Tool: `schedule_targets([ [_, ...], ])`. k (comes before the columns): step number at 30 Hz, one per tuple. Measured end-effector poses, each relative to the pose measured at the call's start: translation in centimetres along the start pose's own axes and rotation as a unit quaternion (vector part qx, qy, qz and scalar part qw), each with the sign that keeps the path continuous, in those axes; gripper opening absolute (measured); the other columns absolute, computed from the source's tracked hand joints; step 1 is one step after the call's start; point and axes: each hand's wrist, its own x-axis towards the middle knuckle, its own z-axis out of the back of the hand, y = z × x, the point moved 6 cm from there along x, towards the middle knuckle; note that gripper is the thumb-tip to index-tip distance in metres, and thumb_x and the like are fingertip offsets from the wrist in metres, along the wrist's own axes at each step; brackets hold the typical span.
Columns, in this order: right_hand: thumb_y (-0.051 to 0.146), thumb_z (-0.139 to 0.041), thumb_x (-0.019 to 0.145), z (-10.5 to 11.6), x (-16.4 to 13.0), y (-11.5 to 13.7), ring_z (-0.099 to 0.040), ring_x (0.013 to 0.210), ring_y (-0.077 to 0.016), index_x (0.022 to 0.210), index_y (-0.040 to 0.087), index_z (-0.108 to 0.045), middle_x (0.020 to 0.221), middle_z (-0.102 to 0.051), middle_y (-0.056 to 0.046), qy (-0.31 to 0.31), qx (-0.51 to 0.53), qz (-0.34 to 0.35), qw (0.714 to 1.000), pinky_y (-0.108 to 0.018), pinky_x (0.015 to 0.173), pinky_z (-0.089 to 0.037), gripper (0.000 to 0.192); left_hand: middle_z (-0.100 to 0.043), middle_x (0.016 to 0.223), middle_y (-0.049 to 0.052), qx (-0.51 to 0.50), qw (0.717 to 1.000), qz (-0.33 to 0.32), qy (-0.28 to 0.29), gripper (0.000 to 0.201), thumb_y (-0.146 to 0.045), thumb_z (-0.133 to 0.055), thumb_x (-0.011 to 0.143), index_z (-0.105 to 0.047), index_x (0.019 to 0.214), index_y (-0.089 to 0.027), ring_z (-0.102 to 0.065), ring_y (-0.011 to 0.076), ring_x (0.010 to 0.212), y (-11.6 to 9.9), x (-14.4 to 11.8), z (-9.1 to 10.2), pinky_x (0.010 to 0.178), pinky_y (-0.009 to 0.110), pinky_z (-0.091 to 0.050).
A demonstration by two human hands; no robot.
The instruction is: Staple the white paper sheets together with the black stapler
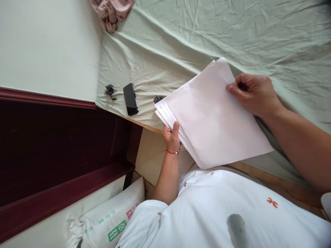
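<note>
A fanned stack of white paper sheets (212, 117) is held above the edge of a bed covered with a pale green sheet (181, 38). My left hand (171, 136), with a red cord bracelet at the wrist, pinches the stack's lower left corner, thumb on top. My right hand (254, 93) grips the upper right edge of the top sheet, fingers curled over it. My white shirt (232, 210) fills the bottom of the view.
A black rectangular device (130, 99) and a small black clip-like object (110, 91) lie on the sheet left of the papers; another black item (158, 99) peeks from under them. Pink cloth (112, 12) lies at the top. Dark red wooden furniture (51, 144) and a printed white sack (113, 220) stand at left.
</note>
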Motion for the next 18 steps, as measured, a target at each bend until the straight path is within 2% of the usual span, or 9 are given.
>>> schedule_targets([
  [3,0.030,-0.076,0.093,0.05,0.01,0.21,-0.044,0.065,-0.0149,0.079,0.022,-0.063,0.065,-0.051,0.003,0.002,-0.006,-0.012,1.000,-0.037,0.068,-0.036,0.020,-0.079,0.077,0.000,0.001,1.000,-0.003,0.015,0.056,-0.072,-0.104,0.072,-0.081,0.074,-0.020,-0.077,0.0176,0.081,-0.05,-0.02,-0.03,0.087,0.028,-0.065],
  [5,0.027,-0.077,0.094,0.11,-0.03,0.45,-0.044,0.066,-0.0149,0.079,0.022,-0.063,0.065,-0.051,0.004,0.003,-0.011,-0.019,1.000,-0.037,0.069,-0.036,0.021,-0.081,0.078,0.000,-0.002,1.000,-0.004,0.025,0.053,-0.068,-0.106,0.071,-0.082,0.075,-0.021,-0.077,0.0170,0.080,-0.08,-0.03,-0.11,0.087,0.028,-0.065],
  [10,0.021,-0.079,0.097,0.09,-0.14,0.64,-0.043,0.066,-0.0140,0.080,0.021,-0.063,0.067,-0.052,0.004,0.007,-0.026,-0.044,0.999,-0.037,0.071,-0.037,0.023,-0.087,0.091,0.005,0.012,0.999,-0.001,0.044,0.053,-0.067,-0.106,0.071,-0.088,0.087,-0.020,-0.082,0.0210,0.086,-0.12,0.02,-0.25,0.086,0.031,-0.067],
  [14,0.019,-0.079,0.098,0.14,-0.19,0.81,-0.043,0.067,-0.0136,0.082,0.021,-0.065,0.067,-0.053,0.004,0.009,-0.023,-0.043,0.999,-0.037,0.072,-0.037,0.022,-0.088,0.093,0.006,0.031,0.997,-0.006,0.070,0.048,-0.063,-0.104,0.077,-0.089,0.088,-0.020,-0.085,0.0237,0.093,-0.17,-0.06,-0.42,0.093,0.034,-0.069],
  [18,0.018,-0.078,0.097,0.22,-0.22,0.99,-0.043,0.067,-0.0134,0.080,0.021,-0.064,0.068,-0.054,0.003,0.011,-0.028,-0.043,0.999,-0.037,0.070,-0.036,0.023,-0.089,0.095,0.007,0.040,0.997,-0.009,0.071,0.045,-0.063,-0.101,0.080,-0.089,0.088,-0.020,-0.087,0.0265,0.100,-0.09,-0.22,-0.43,0.102,0.037,-0.070],
])
